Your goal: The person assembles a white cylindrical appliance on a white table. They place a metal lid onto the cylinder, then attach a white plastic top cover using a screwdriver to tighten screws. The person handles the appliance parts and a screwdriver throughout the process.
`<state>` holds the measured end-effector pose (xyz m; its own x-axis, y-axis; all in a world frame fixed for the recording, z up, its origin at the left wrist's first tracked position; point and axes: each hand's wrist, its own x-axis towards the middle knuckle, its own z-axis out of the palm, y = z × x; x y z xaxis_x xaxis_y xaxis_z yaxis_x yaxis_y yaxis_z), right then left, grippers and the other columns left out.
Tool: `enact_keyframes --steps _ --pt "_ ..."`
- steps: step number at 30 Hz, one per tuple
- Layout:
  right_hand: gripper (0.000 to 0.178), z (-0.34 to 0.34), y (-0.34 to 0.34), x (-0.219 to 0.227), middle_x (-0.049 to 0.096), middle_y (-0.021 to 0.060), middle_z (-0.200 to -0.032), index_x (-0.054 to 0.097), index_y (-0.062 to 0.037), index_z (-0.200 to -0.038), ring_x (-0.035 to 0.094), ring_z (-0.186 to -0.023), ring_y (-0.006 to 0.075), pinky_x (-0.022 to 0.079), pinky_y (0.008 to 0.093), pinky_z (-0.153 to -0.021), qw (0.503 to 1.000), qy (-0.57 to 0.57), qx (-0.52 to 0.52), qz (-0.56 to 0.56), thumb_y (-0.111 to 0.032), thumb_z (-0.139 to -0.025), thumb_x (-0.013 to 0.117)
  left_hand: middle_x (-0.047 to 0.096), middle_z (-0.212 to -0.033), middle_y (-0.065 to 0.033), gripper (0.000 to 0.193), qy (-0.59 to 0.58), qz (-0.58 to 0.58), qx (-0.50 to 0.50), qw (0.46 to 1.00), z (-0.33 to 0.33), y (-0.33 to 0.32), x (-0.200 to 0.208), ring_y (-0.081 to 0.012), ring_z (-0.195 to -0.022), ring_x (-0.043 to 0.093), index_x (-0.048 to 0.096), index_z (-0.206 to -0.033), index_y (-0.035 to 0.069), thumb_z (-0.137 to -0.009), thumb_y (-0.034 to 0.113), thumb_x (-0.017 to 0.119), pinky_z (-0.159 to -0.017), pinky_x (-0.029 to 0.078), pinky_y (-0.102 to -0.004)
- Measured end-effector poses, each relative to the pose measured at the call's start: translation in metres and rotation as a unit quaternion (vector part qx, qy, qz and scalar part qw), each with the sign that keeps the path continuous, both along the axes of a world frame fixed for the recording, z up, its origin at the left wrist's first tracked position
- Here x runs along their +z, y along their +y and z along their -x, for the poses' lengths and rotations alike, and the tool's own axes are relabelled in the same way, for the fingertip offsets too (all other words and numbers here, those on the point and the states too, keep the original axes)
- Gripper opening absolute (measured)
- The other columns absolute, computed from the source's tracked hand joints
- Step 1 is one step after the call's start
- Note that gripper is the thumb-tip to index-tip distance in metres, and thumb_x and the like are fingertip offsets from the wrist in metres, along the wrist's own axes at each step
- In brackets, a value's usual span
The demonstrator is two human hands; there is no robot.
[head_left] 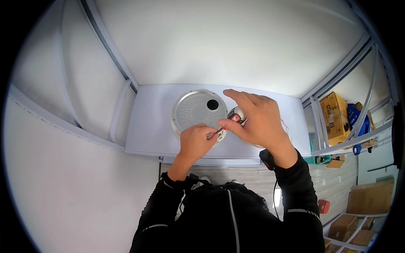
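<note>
A round silver metal plate with a white outer rim and a black disc lies flat on the white tabletop. At its near right edge my left hand is closed in a pinch around a slim metal shaft. The shaft lines up with a red, white and black tool, which looks like a screwdriver. My right hand holds this tool against its palm, thumb low and index finger stretched away. Its other fingers are partly hidden. White parts of the rim show beside the left fingertips.
The white table meets a pale wall at the back. Pale frame posts stand left and right. Thin red wire lies right of my right hand. Beyond the right frame are cardboard boxes, a teal crate and a red stool.
</note>
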<state>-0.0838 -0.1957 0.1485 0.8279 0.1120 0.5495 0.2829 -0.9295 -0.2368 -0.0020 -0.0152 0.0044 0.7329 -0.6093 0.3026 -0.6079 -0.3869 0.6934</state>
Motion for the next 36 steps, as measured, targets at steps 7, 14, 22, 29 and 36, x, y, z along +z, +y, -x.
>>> enact_keyframes --steps 7,14,22,29,36 --pt "0.045 0.002 0.007 0.015 0.063 0.0149 -0.102 0.064 -0.0042 -0.124 0.066 -0.080 0.0311 0.053 0.0394 -0.069 1.000 -0.005 0.021 -0.012 -0.028 -0.089 0.078 0.069 -0.078 -0.0061 0.011 0.015 -0.003 -0.010 1.000 0.001 0.002 0.002 -0.0307 -0.075 0.069 0.082 -0.090 0.014 -0.081 0.019 0.078 -0.064 0.053 -0.0426" --pt "0.042 -0.001 0.002 0.010 0.061 0.0153 -0.109 0.059 -0.0035 -0.119 0.066 -0.078 0.0309 0.053 0.0403 -0.071 0.994 0.072 0.070 -0.049 -0.026 -0.089 0.078 0.070 -0.080 -0.0076 0.014 -0.010 -0.004 -0.036 0.999 -0.004 0.005 0.001 -0.0321 -0.078 0.069 0.081 -0.093 0.012 -0.081 0.016 0.075 -0.067 0.054 -0.0434" --pt "0.049 0.002 0.011 0.016 0.063 0.0143 -0.108 0.060 -0.0033 -0.120 0.067 -0.070 0.0282 0.052 0.0364 -0.068 0.998 0.043 -0.027 0.031 -0.032 -0.087 0.082 0.070 -0.079 -0.0082 0.013 -0.011 -0.001 -0.036 0.999 -0.005 0.006 -0.003 -0.0326 -0.077 0.069 0.081 -0.091 0.012 -0.081 0.016 0.075 -0.067 0.054 -0.0435" --pt "0.044 0.001 0.007 0.007 0.063 0.0135 -0.103 0.063 -0.0038 -0.117 0.068 -0.076 0.0295 0.052 0.0375 -0.067 0.996 0.044 0.054 -0.060 -0.029 -0.086 0.083 0.071 -0.079 -0.0081 0.009 -0.029 0.001 -0.029 0.999 -0.004 0.004 -0.002 -0.0329 -0.075 0.069 0.080 -0.089 0.012 -0.081 0.014 0.076 -0.063 0.054 -0.0421" --pt "0.050 0.002 0.010 0.016 0.065 0.0127 -0.097 0.061 -0.0070 -0.119 0.066 -0.075 0.0312 0.050 0.0386 -0.063 0.988 0.081 -0.102 0.078 -0.032 -0.083 0.085 0.071 -0.080 -0.0084 0.010 -0.013 -0.009 -0.030 0.999 -0.004 0.006 0.000 -0.0327 -0.075 0.069 0.080 -0.090 0.012 -0.081 0.015 0.077 -0.064 0.054 -0.0421"
